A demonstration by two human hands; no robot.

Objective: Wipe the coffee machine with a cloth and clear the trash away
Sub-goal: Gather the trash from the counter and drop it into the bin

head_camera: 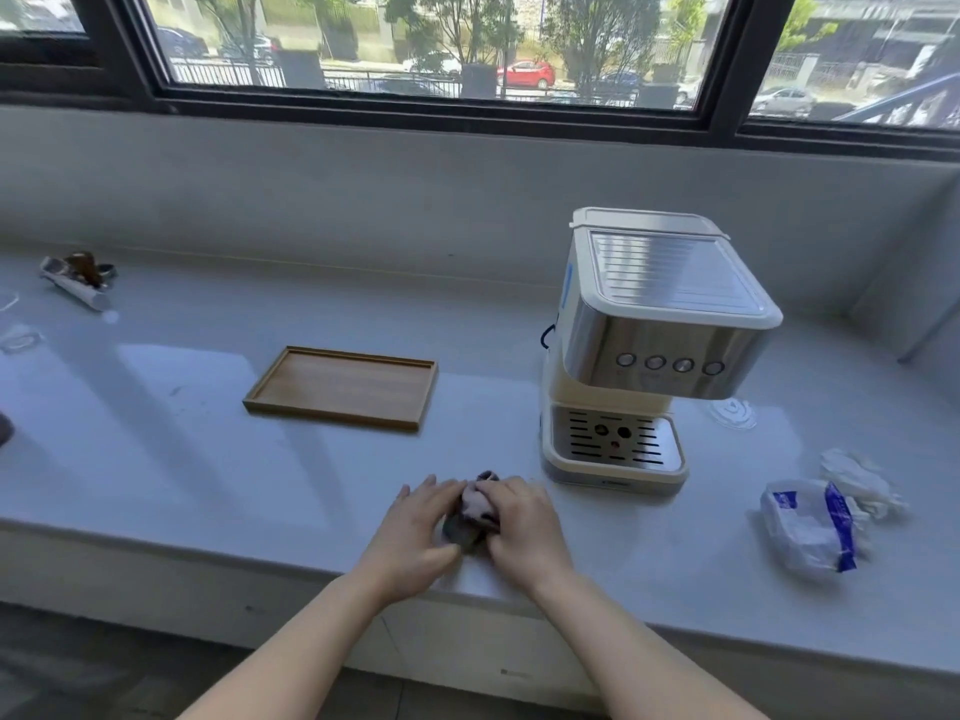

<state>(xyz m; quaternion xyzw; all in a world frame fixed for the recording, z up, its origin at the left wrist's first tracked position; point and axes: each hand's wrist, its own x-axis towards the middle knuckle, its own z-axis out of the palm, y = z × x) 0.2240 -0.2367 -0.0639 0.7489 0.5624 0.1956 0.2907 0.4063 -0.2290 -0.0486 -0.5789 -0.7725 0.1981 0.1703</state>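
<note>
Lower centre, right hand [519,522] grips the cloth [478,504], left hand [415,527] flat against it; coffee machine [649,356] seemingly unwiped, trash [810,527] uncleared lower right

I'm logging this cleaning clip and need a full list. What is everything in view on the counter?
coffee machine: one, cream and steel, right of centre
wooden tray: one, light brown, mid-counter, nothing in it
cloth: one, pink and grey, bunched near the front edge between the hands
plastic bag: one, white with blue print, far right
crumpled paper: one wad, white, just behind the bag
clear round item: one, transparent, right of the machine
litter pile: one, white and brown, far left
counter: one, pale grey, below the window
left hand: one, touches the cloth's left side
right hand: one, fingers curled over the cloth
</note>
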